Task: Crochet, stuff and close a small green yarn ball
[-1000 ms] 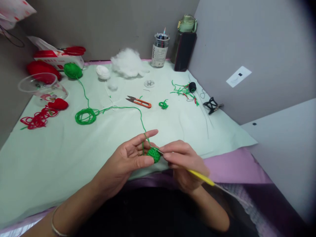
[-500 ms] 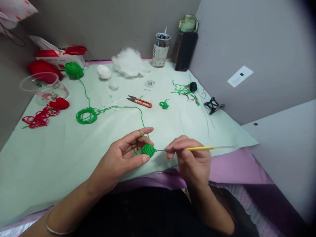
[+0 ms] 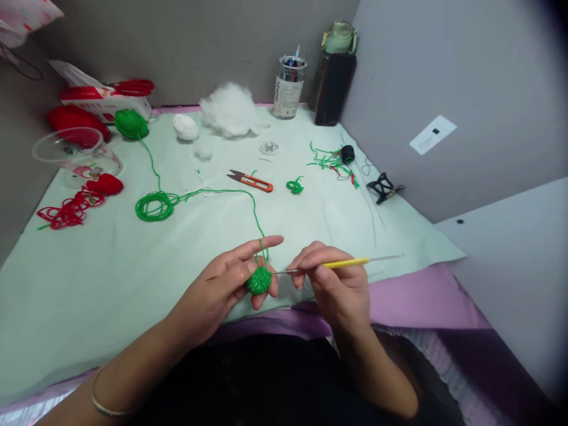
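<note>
A small round green crochet piece (image 3: 259, 280) is pinched between the thumb and fingers of my left hand (image 3: 231, 278). Green yarn (image 3: 255, 207) runs over the stretched index finger and back across the table to a loose coil (image 3: 154, 207). In my right hand (image 3: 335, 281) is a crochet hook (image 3: 346, 263) with a yellow grip, held like a pen. Its thin metal tip meets the right edge of the green piece; whether it sits inside a stitch I cannot tell.
Orange thread snips (image 3: 251, 180) lie mid-table, near a small green yarn tangle (image 3: 294, 187). Behind are white stuffing (image 3: 231, 110), a white yarn ball (image 3: 185, 126) and a green one (image 3: 131, 123). A clear plastic cup (image 3: 75, 157) and red yarn (image 3: 68, 210) stand left; a pen can (image 3: 289, 89) is at the back.
My left hand has turned, bringing its thumb onto the top of the green piece, which has moved slightly left and down. My right hand and the hook have shifted left with it.
</note>
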A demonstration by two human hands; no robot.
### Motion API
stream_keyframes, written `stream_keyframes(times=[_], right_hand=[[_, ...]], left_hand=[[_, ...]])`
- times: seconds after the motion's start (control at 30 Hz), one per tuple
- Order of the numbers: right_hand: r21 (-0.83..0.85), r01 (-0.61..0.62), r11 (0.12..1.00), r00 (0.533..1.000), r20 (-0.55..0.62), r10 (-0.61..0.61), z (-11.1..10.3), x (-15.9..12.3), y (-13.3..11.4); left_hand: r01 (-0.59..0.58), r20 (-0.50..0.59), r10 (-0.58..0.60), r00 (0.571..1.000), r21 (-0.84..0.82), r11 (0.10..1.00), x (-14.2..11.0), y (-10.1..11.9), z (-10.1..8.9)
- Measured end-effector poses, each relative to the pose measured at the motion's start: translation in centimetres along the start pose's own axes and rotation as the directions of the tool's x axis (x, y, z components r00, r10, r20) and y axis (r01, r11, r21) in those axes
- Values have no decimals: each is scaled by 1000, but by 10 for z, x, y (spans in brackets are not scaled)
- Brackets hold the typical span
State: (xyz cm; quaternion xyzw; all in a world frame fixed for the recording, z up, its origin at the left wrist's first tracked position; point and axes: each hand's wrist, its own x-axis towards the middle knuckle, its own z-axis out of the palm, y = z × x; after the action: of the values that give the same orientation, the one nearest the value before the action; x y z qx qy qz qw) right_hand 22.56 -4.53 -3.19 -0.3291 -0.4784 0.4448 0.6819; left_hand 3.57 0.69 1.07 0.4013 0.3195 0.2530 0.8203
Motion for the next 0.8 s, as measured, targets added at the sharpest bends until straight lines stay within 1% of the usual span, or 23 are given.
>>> stream_keyframes(times=[0.17, 0.33, 0.5, 0.67, 0.8], right_hand=[[72, -22, 997, 999, -34, 25, 3, 4, -1], [11, -22, 1000, 999, -30, 23, 5, 3, 0], [58, -41, 997, 999, 6, 41, 8, 1, 4], [16, -21, 1000, 999, -28, 21, 6, 2, 6], [25, -14, 1000, 1000, -27, 14, 3, 3, 3]], left_hand=[[-3, 29, 3, 1000, -13, 1000, 1, 0, -2], [2, 23, -2, 1000, 2, 1000, 0, -2, -1], [1, 20, 0, 1000, -29, 1000, 0, -6, 2], [40, 18, -39, 999, -56, 998, 1, -4, 3], [68, 20, -67, 998, -80, 994, 1, -3, 3]])
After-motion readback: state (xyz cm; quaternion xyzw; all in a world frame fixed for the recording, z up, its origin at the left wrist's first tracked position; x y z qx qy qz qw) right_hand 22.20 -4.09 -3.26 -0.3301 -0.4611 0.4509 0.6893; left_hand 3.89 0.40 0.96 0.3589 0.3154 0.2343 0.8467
